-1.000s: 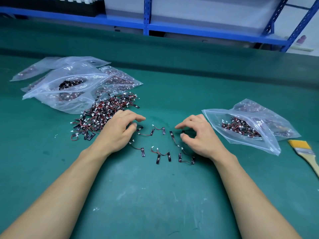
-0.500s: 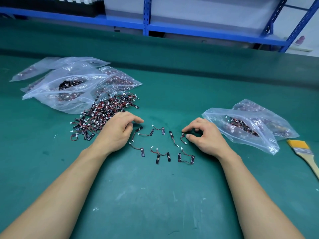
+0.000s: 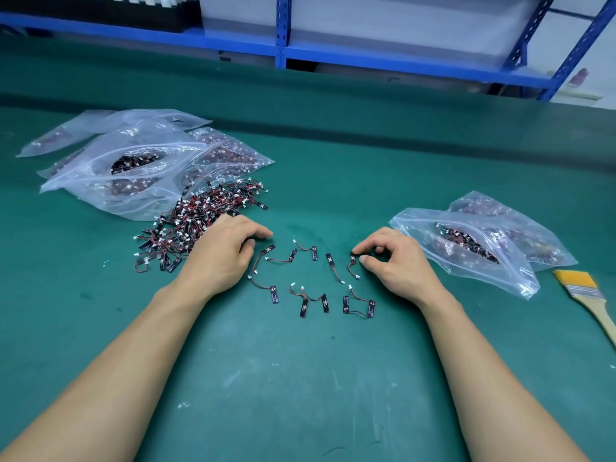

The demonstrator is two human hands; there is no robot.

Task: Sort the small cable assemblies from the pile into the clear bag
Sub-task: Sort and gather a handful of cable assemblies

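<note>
Now my right hand (image 3: 398, 263) pinches an assembly (image 3: 350, 267) near the bag (image 3: 416, 225), left hand (image 3: 220, 258) resting slack; its wire could snag neighbours (image 3: 330, 260).

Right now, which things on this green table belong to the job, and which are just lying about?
Job: heap of small black-and-red cable assemblies; single loose assemblies spread beside it; clear plastic zip bag, right.
Lying about: yellow-bristled wooden brush; blue metal shelving.
</note>
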